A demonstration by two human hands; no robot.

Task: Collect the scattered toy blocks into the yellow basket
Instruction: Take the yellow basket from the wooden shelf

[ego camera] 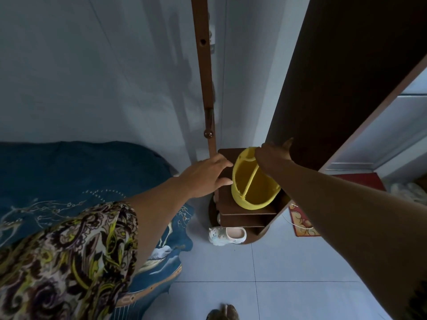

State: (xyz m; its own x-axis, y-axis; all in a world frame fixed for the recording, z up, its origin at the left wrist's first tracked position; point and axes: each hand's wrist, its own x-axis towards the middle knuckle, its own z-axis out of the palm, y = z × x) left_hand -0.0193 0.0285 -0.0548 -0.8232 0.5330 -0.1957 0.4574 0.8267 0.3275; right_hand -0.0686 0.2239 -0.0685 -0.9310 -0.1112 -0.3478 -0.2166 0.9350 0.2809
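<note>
The yellow basket (254, 190) stands on top of a dark brown stepped shelf (240, 215) beside the wardrobe, its handle lying across the opening and its inside showing no blocks. My right hand (272, 155) grips the basket's far rim. Just left of the basket, my left hand (208, 175) hovers with fingers spread, its fingertips touching or almost touching the basket's side. No toy blocks are in view.
A tall dark wardrobe (335, 77) rises on the right. A bed with a blue cover (69, 176) fills the left. A wooden door edge (205, 77) stands behind the shelf. A white child's shoe (226, 235) and a red patterned mat (302, 224) lie on the tiled floor.
</note>
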